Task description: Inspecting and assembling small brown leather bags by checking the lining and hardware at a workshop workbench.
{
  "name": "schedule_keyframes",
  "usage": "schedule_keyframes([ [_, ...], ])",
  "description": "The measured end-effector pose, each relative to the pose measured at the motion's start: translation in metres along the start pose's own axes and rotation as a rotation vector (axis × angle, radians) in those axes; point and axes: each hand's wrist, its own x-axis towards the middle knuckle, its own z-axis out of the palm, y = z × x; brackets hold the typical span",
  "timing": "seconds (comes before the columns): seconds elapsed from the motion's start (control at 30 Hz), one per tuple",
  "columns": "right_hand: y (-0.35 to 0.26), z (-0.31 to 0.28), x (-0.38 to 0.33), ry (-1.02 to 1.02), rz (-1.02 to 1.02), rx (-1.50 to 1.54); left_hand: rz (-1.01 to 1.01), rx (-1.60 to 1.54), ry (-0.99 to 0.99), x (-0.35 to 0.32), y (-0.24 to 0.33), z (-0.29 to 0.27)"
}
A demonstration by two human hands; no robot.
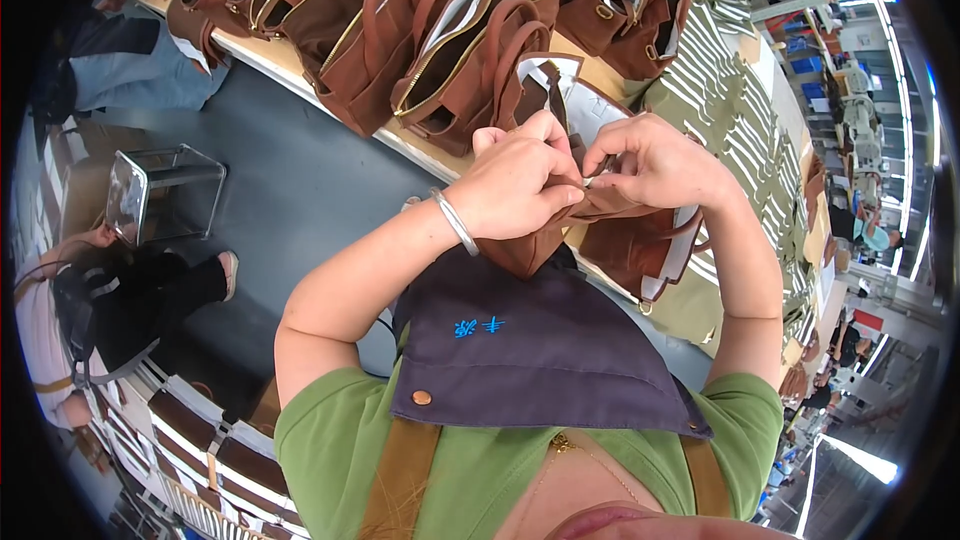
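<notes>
A brown handbag [528, 252] is held up close in front of my dark apron, partly hidden by my hands. My left hand [518, 180] is closed on the bag's upper edge, its thumb and fingers pressed together. Facing it, my right hand [655, 162] is closed in a pinch at the same edge, fingertips almost touching the left ones. Something small and pale shows between the fingertips; I cannot make out what it is. Just beyond my hands, another brown handbag with white lining [575, 105] stands on the table, and one more brown bag [635, 250] lies beside my right forearm.
Several brown handbags with gold zippers [440, 90] stand in a row along the pale table edge [270, 58]. Olive pieces with white strips [710, 90] cover the table's right side. A metal-framed stool [165, 195] and a seated person [130, 310] are at the left.
</notes>
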Motion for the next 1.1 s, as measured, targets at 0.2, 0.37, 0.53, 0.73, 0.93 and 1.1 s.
schedule_keyframes([
  [0.2,-0.001,0.000,0.000,-0.007,0.000,0.021,-0.023,-0.007,-0.010,-0.001,-0.002,-0.001],
  [0.37,-0.002,0.000,0.002,-0.022,-0.006,-0.007,-0.030,0.059,0.023,-0.003,-0.002,0.000],
  [0.53,0.002,0.000,0.001,-0.031,-0.045,-0.037,-0.028,0.066,0.042,-0.004,-0.001,0.001],
  [0.73,0.003,-0.002,0.001,-0.052,-0.090,-0.018,-0.046,0.062,0.051,-0.003,0.001,0.002],
  [0.93,0.005,-0.002,-0.001,-0.047,-0.094,0.008,-0.040,0.054,0.084,-0.005,0.001,0.005],
  [1.1,0.013,-0.002,-0.001,-0.063,-0.151,0.084,-0.034,0.049,0.119,-0.005,0.000,0.008],
])
